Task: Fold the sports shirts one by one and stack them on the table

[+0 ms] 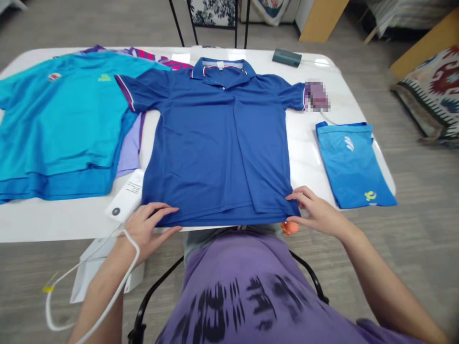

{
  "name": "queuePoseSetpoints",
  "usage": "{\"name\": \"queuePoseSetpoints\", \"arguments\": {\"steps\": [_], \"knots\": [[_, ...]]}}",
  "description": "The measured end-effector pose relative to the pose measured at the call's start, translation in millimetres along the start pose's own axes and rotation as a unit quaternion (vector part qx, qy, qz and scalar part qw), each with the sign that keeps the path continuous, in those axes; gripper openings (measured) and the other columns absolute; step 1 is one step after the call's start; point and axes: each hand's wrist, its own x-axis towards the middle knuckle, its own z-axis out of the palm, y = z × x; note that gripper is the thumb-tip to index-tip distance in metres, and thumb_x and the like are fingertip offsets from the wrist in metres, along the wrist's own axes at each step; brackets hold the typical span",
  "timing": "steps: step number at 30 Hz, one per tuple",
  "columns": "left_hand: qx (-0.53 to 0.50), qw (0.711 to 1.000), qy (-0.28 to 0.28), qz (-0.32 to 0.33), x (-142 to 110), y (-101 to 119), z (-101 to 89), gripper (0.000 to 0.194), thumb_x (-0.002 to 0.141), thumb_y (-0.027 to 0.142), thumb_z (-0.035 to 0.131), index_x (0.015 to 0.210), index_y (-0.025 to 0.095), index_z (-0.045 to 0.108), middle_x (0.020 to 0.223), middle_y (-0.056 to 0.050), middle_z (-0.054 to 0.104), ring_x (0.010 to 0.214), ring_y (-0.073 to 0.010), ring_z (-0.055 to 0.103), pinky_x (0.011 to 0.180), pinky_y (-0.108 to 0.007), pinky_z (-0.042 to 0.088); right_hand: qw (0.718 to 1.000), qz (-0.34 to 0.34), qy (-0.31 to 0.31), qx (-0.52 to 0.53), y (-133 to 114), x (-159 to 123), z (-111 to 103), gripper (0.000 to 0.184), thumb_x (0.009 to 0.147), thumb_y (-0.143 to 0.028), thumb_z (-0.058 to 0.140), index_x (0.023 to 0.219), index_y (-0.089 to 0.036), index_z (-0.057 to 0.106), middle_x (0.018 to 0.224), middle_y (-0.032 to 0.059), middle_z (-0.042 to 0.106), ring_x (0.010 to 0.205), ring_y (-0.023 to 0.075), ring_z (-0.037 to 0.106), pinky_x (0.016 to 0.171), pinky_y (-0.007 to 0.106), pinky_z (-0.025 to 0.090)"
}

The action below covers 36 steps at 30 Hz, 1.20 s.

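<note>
A dark blue polo shirt (222, 143) lies flat, face up, on the white table (53, 222), collar away from me. My left hand (148, 227) pinches the shirt's bottom hem at its left corner, thumb on top. My right hand (315, 210) grips the hem at the right corner, fingers curled over the cloth. A white cable loops over my left wrist.
A turquoise shirt (60, 124) lies on a pile of other shirts at the left. A folded light blue garment (353, 165) sits at the right. A white device (127, 196) rests by my left hand, a dark pouch (287, 58) at the far edge. Chair beneath me.
</note>
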Motion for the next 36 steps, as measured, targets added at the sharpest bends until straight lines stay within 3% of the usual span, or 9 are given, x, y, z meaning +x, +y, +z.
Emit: {"name": "queuePoseSetpoints", "arguments": {"steps": [5, 10, 14, 16, 19, 23, 27, 33, 36], "knots": [[-0.029, 0.999, 0.016, 0.031, -5.7, -16.5, -0.7, 0.038, 0.109, 0.06, 0.071, 0.131, 0.03, 0.082, 0.133, -0.008, 0.076, 0.118, -0.0284, 0.074, 0.112, -0.047, 0.057, 0.998, 0.022, 0.062, -0.002, 8.5, -22.3, 15.9, 0.02, 0.112, -0.035, 0.062, 0.127, -0.029, 0.073, 0.116, 0.0087, 0.072, 0.087, 0.0222, 0.072, 0.083, 0.042, 0.064], [-0.031, 0.998, 0.046, 0.041, -6.3, -10.4, -1.9, 0.025, 0.114, 0.046, 0.066, 0.119, 0.025, 0.079, 0.118, -0.007, 0.081, 0.11, -0.0254, 0.077, 0.106, -0.042, 0.059, 0.977, 0.071, 0.177, -0.098, 6.5, -43.2, 9.0, 0.028, 0.106, -0.025, 0.061, 0.13, -0.03, 0.076, 0.115, 0.007, 0.072, 0.082, 0.0206, 0.07, 0.081, 0.041, 0.061], [-0.096, 0.984, 0.146, 0.034, -12.5, 6.5, 1.1, 0.015, 0.113, 0.031, 0.065, 0.123, 0.022, 0.073, 0.122, -0.008, 0.08, 0.113, -0.0241, 0.079, 0.108, -0.042, 0.062, 0.934, 0.085, 0.309, -0.16, 17.6, -71.3, 4.3, 0.029, 0.109, -0.028, 0.059, 0.127, -0.03, 0.081, 0.119, 0.0104, 0.071, 0.093, 0.0247, 0.072, 0.084, 0.044, 0.062], [-0.109, 0.975, 0.191, 0.041, -21.8, 7.7, 4.9, 0.012, 0.111, 0.025, 0.067, 0.122, 0.022, 0.071, 0.122, -0.008, 0.079, 0.112, -0.0241, 0.079, 0.107, -0.043, 0.063, 0.926, 0.085, 0.328, -0.166, 26.9, -87.9, 7.4, 0.028, 0.109, -0.031, 0.06, 0.125, -0.031, 0.083, 0.12, 0.0106, 0.07, 0.095, 0.0253, 0.073, 0.085, 0.044, 0.063], [-0.089, 0.972, 0.209, 0.064, -45.3, -2.8, 14.2, 0.016, 0.107, 0.022, 0.072, 0.123, 0.024, 0.071, 0.121, -0.007, 0.079, 0.112, -0.0248, 0.079, 0.107, -0.045, 0.064, 0.938, 0.097, 0.3, -0.142, 41.1, -109.7, 17.6, 0.025, 0.11, -0.035, 0.063, 0.124, -0.032, 0.083, 0.123, 0.0098, 0.071, 0.087, 0.0224, 0.073, 0.083, 0.044, 0.065], [-0.036, 0.983, 0.169, 0.065, -81.3, -20.5, 26.8, 0.02, 0.105, 0.024, 0.076, 0.124, 0.031, 0.075, 0.125, -0.004, 0.078, 0.113, -0.0258, 0.079, 0.104, -0.045, 0.064, 0.951, 0.12, 0.269, -0.096, 54.6, -124.6, 28.0, 0.018, 0.109, -0.037, 0.063, 0.114, -0.03, 0.08, 0.119, 0.0088, 0.074, 0.086, 0.0226, 0.075, 0.079, 0.043, 0.065], [-0.022, 0.991, 0.131, 0.026, -103.1, -24.9, 31.0, 0.017, 0.107, 0.028, 0.074, 0.122, 0.036, 0.075, 0.129, -0.003, 0.076, 0.117, -0.0277, 0.078, 0.108, -0.049, 0.063, 0.963, 0.137, 0.216, -0.088, 64.4, -128.8, 23.2, 0.017, 0.108, -0.039, 0.064, 0.111, -0.03, 0.078, 0.112, 0.0076, 0.075, 0.088, 0.0239, 0.074, 0.08, 0.043, 0.064], [0.016, 0.991, 0.13, -0.004, -103.4, -11.0, 23.2, 0.008, 0.104, 0.032, 0.074, 0.112, 0.031, 0.078, 0.134, -0.006, 0.075, 0.119, -0.0302, 0.076, 0.108, -0.05, 0.057, 0.979, 0.164, 0.103, -0.067, 77.4, -137.3, -5.1, 0.015, 0.103, -0.047, 0.068, 0.099, -0.036, 0.077, 0.101, 0.0092, 0.077, 0.08, 0.0283, 0.073, 0.076, 0.05, 0.066], [0.016, 0.99, 0.14, -0.031, -91.6, 8.8, 17.2, 0.013, 0.103, 0.04, 0.073, 0.104, 0.027, 0.076, 0.13, -0.008, 0.076, 0.119, -0.0312, 0.075, 0.105, -0.049, 0.056, 0.984, 0.143, 0.083, -0.061, 68.1, -119.3, -19.6, 0.012, 0.1, -0.054, 0.073, 0.104, -0.045, 0.081, 0.111, 0.0107, 0.08, 0.088, 0.034, 0.079, 0.078, 0.056, 0.07]]}}
